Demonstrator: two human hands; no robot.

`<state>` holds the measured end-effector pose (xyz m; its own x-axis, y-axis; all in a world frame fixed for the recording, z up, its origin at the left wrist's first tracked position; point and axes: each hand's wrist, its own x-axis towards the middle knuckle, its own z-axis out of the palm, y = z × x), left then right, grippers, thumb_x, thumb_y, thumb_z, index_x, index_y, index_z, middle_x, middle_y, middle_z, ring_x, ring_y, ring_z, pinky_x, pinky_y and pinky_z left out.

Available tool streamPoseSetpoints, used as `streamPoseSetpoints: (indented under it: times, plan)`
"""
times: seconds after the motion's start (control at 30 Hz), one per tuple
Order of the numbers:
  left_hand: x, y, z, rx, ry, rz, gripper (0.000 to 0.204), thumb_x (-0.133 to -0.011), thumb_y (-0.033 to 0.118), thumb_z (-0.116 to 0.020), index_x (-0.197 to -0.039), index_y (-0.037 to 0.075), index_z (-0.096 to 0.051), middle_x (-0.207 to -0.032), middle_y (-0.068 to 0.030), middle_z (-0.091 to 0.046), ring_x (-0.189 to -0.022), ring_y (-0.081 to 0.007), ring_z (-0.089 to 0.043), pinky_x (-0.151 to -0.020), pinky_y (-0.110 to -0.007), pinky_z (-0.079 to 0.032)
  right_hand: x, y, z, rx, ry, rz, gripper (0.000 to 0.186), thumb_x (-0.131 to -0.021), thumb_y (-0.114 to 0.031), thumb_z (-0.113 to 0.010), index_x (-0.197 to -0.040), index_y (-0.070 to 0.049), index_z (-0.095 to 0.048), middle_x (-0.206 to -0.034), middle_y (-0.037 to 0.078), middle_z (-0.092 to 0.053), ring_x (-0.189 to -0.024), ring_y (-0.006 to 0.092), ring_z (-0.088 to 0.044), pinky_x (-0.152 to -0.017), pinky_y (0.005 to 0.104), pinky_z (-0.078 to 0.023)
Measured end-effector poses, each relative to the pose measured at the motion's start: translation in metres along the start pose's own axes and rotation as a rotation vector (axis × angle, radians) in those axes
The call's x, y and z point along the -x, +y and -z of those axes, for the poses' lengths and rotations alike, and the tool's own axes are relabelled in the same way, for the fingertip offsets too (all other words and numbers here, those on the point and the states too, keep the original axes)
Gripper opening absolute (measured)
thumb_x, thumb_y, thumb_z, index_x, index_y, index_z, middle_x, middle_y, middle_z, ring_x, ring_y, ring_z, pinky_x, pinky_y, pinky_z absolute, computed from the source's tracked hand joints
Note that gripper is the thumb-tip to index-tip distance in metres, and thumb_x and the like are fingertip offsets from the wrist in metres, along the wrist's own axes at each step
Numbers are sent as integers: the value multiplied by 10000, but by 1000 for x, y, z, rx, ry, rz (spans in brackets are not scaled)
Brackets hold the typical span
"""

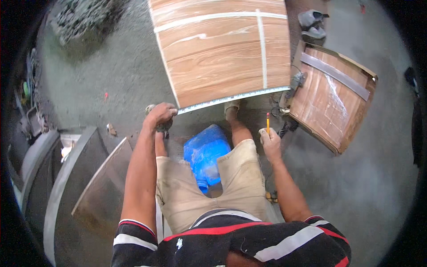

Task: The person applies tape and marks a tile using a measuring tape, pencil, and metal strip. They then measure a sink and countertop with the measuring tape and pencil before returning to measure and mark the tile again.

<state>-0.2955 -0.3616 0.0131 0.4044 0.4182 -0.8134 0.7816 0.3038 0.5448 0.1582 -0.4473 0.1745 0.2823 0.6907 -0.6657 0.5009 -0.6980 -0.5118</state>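
Observation:
A large wood-grain tile [218, 58] with white bands lies before me. Along its near edge runs the pale, marked blade of a tape measure [235, 97]. At the near left corner, my left hand [161, 116] is closed at the blade's end, around what seems to be its dark case, mostly hidden by the fingers. My right hand [270, 141] is to the right of my knee, apart from the tile. It pinches a yellow pencil [268, 122] that points up, with a reddish end on top.
Between my legs rests a blue plastic jug [207, 153]. To the right lie a wrapped stack of wood-grain tiles in an opened carton [324, 98] and a power tool [297, 82] with a cable. Grey mortar [84, 20] is heaped far left. Curved grey rims [71, 173] stand near left.

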Motion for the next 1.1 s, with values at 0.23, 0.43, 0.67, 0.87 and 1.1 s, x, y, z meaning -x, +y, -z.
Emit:
streamPoseSetpoints:
  times: [0.23, 0.43, 0.67, 0.87, 1.1]
  plan:
    - [-8, -38, -17, 59, 2, -51, 355, -864, 315, -618, -1027, 24, -740, -1053, -224, -728, -1011, -407, -679, -887, -479, -521, -43, -50, -64, -154, -129, -49, 235, -1041, -205, -562, -921, -19, -643, -693, -24, -513, -616, 76, -468, -566, 282, -391]
    - [-22, -32, -7, 251, -121, 21, 452, -811, 240, -669, -1219, 56, -726, -1103, -193, -752, -1019, -328, -704, -905, -405, -534, -94, -83, -136, -93, -339, 267, 390, -1059, -292, -472, -863, -12, -658, -771, 54, -616, -719, 159, -560, -663, 318, -462]
    - [-36, -40, 4, 228, -335, 140, 391, -845, 244, -676, -1209, 114, -734, -975, -70, -747, -874, -209, -667, -786, -393, -545, -117, -98, -196, 24, -445, 358, 204, -910, -194, -709, -963, 3, -713, -863, 95, -707, -769, 152, -652, -705, 325, -537]
    - [-33, -43, 3, 280, -302, 33, 307, -844, 256, -687, -1070, 52, -729, -858, -39, -718, -785, -172, -656, -702, -353, -528, -119, -91, -225, 90, -485, 519, 171, -890, -191, -698, -919, -24, -719, -854, 117, -731, -816, 225, -705, -746, 363, -560]
    - [-36, -49, -5, 251, -283, 54, 388, -835, 235, -689, -1171, 44, -731, -938, -54, -737, -872, -181, -664, -776, -358, -536, -125, -76, -238, 270, -382, 850, 118, -854, -219, -717, -856, -104, -743, -837, 99, -737, -825, 321, -694, -791, 443, -554]
